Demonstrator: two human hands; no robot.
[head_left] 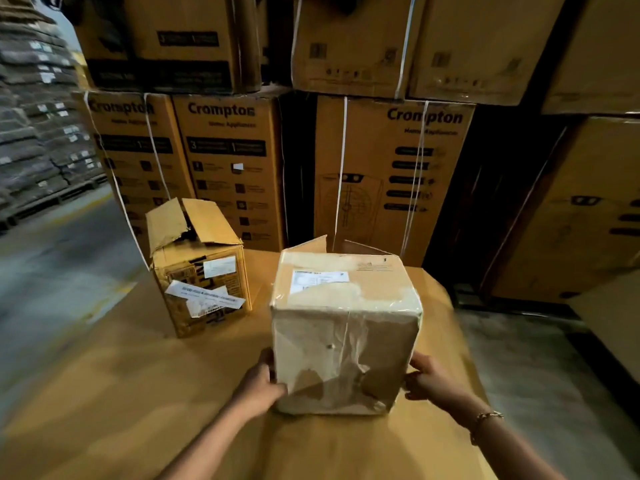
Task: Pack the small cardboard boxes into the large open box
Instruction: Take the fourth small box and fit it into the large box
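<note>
Fingers of the left hand curl round the lower left edge of the taped box. The right hand grips its lower right edge. The taped box stands on the worktop. An open-flapped box stands behind it to the left, apart from it, and printed cartons are stacked further behind.

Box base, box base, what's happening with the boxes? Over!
Hands: left hand and right hand grip the taped box low on its sides. Open-flapped box stands apart, back left. Nothing between them.
</note>
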